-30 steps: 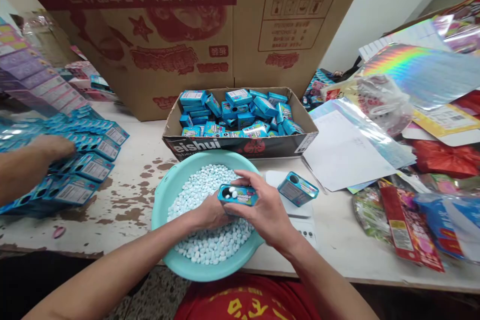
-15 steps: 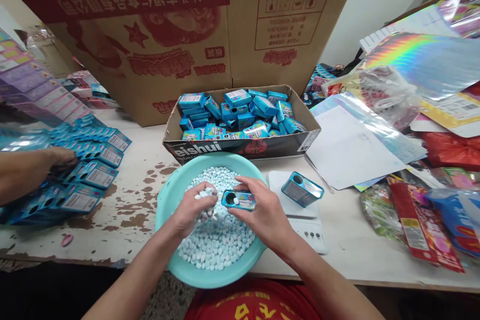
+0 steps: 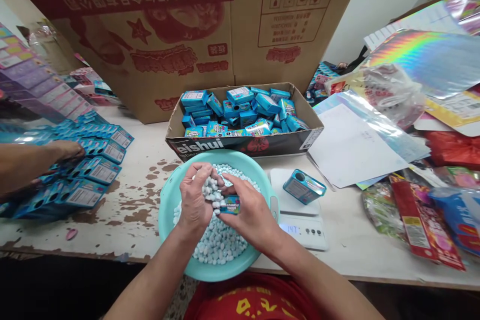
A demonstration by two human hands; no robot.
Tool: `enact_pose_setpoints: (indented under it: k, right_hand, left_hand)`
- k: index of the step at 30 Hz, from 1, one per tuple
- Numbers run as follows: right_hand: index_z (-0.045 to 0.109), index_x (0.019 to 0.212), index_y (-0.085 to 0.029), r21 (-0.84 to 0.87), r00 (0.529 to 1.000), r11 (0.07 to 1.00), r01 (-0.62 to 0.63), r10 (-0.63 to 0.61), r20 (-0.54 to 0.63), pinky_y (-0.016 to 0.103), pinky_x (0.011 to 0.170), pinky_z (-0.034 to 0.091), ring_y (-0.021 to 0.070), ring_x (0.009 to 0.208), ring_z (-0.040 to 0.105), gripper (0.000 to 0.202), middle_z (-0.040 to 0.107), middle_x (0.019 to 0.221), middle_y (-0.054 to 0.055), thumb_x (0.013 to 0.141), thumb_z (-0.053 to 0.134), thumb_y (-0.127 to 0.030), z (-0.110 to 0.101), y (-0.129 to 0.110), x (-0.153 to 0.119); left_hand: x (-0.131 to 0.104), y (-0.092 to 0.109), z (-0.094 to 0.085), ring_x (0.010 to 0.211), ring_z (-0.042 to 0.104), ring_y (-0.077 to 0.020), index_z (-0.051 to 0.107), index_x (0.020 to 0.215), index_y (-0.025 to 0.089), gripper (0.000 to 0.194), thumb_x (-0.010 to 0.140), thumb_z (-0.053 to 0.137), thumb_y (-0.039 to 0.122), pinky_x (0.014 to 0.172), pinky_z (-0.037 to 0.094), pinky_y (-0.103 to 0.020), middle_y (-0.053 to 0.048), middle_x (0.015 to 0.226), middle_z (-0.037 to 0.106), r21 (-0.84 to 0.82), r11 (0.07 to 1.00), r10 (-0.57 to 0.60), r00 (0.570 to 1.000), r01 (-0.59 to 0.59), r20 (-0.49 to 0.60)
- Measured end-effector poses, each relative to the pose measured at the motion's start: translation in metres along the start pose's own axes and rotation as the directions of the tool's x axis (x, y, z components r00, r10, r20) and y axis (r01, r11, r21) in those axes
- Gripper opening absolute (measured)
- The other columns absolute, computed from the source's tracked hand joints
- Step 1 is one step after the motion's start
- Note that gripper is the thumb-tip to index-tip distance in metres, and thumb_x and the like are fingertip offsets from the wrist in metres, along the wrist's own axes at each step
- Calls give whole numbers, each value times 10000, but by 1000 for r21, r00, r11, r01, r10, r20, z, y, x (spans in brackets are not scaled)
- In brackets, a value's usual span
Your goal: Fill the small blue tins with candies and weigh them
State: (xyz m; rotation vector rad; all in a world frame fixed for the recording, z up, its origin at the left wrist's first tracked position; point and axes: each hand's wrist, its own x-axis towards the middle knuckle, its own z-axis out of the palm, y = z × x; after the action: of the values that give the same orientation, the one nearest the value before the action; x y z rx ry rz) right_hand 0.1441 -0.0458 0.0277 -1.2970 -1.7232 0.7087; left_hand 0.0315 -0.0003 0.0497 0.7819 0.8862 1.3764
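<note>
The fingers of the left hand are cupped shut around a heap of pale blue candies, and they now press against the mouth of the little blue tin. A moment ago that hand was lifting its scoop beside the tin; before that it lay low in the pile. So the handful has come up and met the opening, and the candies look to be going in. The right hand grips the tin by its sides, thumb over the top, tilting it toward the other palm; it has drawn the tin closer in. Both hands hang over the teal bowl, which holds the loose candies.

Just to the right, a second blue tin lies on the white scale, its display lit. Behind the bowl sits a cardboard tray full of blue tins. Far left, another person's hand rests on rows of flat blue boxes.
</note>
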Motion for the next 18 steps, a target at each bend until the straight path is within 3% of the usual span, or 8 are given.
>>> enact_pose_setpoints:
  k: [14, 18]
  right_hand:
    - [520, 1194, -189, 35, 999, 999, -19, 21, -39, 376, 839, 480, 233, 954, 590, 631, 656, 1058, 56, 611, 715, -48, -2, -1, 5]
    - [505, 1204, -202, 69, 999, 997, -17, 20, -37, 370, 853, 477, 223, 953, 595, 641, 653, 1061, 51, 616, 716, -59, -4, -6, 5]
  left_hand:
    - [-1, -2, 9, 522, 548, -108, 544, 734, 180, 180, 744, 674, 303, 514, 439, -205, 45, 534, 550, 96, 995, 16, 1000, -14, -27]
    - [-3, 4, 14, 498, 516, -90, 540, 690, 173, 179, 734, 679, 275, 500, 423, -195, 42, 545, 556, 167, 981, 104, 994, -97, -34]
